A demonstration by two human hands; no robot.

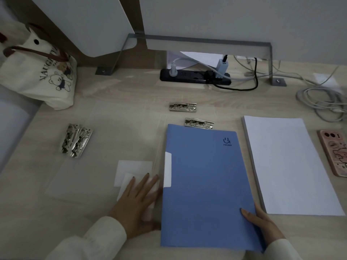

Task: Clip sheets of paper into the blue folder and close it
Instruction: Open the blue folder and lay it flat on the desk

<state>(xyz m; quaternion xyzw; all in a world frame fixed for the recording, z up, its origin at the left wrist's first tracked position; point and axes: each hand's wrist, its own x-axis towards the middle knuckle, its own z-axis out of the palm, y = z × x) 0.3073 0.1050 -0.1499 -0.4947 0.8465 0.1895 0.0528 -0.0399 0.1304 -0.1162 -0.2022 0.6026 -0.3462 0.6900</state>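
Near tabletop [122, 94] front edge: closed blue folder [204, 184]. L hand [137, 205] flat, fingers straight, on white slips [131, 169] just left. R hand [262, 224] gripping folder's right edge, thumb on cover; paper stack [289, 166] just right.

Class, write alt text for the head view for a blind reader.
A closed blue folder lies on a wooden desk, the left hand flat beside it, the right hand holding its right edge. A paper stack lies right of it, metal clips behind.
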